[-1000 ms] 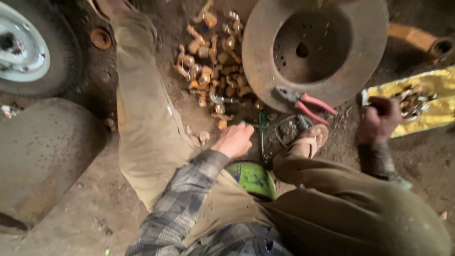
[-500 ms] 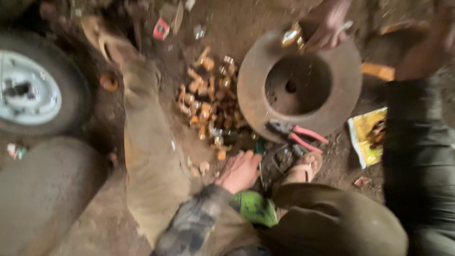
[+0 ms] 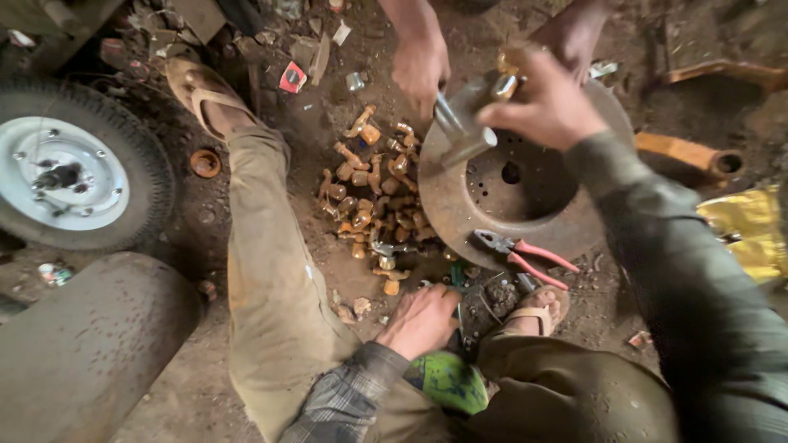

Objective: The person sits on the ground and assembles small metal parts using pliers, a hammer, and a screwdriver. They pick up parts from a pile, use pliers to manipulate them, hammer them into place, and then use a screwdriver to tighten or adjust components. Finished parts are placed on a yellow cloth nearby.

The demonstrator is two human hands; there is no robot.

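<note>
The ground is bare brown dirt (image 3: 205, 394), oily and covered with scraps, and there is little free room on it. At the left edge lies a tyre with a white wheel rim (image 3: 70, 176), and under it, at the bottom left corner, a big grey rounded metal body (image 3: 82, 353). Between these and the middle the person's left leg in khaki trousers (image 3: 271, 279) stretches up to a sandal (image 3: 197, 90), so only a narrow strip of dirt stays open beside it.

In the middle right sits a large rusty brake drum (image 3: 460, 230), round, with a hollow centre. The person's right hand (image 3: 546, 107) is above its upper rim, its grip closed around a small brass fitting (image 3: 507, 74). Another person's hand (image 3: 420, 66) comes from the top edge and holds a grey hammer (image 3: 460, 135) over the drum. The left hand (image 3: 420, 321) rests on the ground near the bottom, fingers bent; I cannot tell if its grip holds something.

A yellow plastic bag (image 3: 743, 234) lies at the right edge, crumpled. Left of the drum there is a heap of brass fittings (image 3: 369, 197). Red-handled pliers (image 3: 521, 256) lie on the lower rim of the drum. A small red packet (image 3: 292, 78), square, lies near the top.
</note>
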